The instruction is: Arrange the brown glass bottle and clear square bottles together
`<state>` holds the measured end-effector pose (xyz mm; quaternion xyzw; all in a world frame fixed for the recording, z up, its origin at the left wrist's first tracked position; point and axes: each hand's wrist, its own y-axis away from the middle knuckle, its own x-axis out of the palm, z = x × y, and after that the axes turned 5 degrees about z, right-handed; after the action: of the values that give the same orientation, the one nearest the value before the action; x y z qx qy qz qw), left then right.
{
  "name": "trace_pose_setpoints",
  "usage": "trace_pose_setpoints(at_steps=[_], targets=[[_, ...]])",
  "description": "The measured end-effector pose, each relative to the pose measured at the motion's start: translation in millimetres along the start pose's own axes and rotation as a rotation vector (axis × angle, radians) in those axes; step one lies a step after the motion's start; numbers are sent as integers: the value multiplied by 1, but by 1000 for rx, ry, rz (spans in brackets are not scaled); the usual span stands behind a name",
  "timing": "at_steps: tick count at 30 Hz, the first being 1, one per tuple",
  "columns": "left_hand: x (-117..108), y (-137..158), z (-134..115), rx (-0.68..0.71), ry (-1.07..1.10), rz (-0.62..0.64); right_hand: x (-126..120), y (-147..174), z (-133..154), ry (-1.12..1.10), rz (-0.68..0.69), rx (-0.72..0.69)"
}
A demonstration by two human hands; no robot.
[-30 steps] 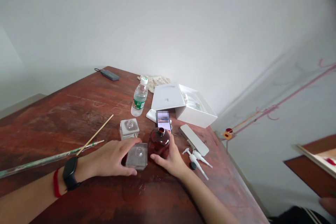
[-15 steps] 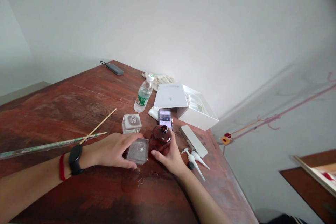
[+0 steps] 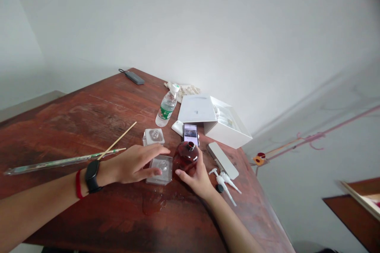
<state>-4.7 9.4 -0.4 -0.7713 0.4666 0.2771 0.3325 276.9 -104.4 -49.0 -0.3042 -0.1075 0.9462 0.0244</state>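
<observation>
My left hand (image 3: pixel 135 164) rests on a square clear glass bottle (image 3: pixel 162 169) lying flat on the wooden table (image 3: pixel 74 126), fingers spread over its near side. My right hand (image 3: pixel 198 176) is wrapped around a round amber bottle (image 3: pixel 185 156) with an open neck, standing right beside the clear one. A second square clear glass bottle (image 3: pixel 153 136) stands just behind, untouched. A wet patch (image 3: pixel 152 203) spreads on the wood in front of the bottles.
A phone (image 3: pixel 190 134), a plastic water bottle (image 3: pixel 166 106) and an open white box (image 3: pixel 213 120) lie behind the bottles. Two white pump heads (image 3: pixel 224 182), a black cap (image 3: pixel 219 188) and a flat white slab (image 3: pixel 222 160) sit right. A long green rod (image 3: pixel 59 162) and wooden stick (image 3: pixel 117 141) lie left.
My left hand has tipped the clear square bottle from upright onto its side and its fingers have loosened over it. A puddle has spread on the table. My right hand stays on the amber bottle.
</observation>
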Motion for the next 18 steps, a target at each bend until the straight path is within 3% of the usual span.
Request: trace_pose_setpoints(at_steps=[4, 11, 18], targets=[[-4, 6, 0, 96, -41, -98, 0, 1, -1, -3, 3, 4], [0, 5, -5, 76, -176, -176, 1, 0, -4, -22, 11, 23], [0, 3, -5, 192, -196, -234, 0, 0, -1, -11, 31, 57]])
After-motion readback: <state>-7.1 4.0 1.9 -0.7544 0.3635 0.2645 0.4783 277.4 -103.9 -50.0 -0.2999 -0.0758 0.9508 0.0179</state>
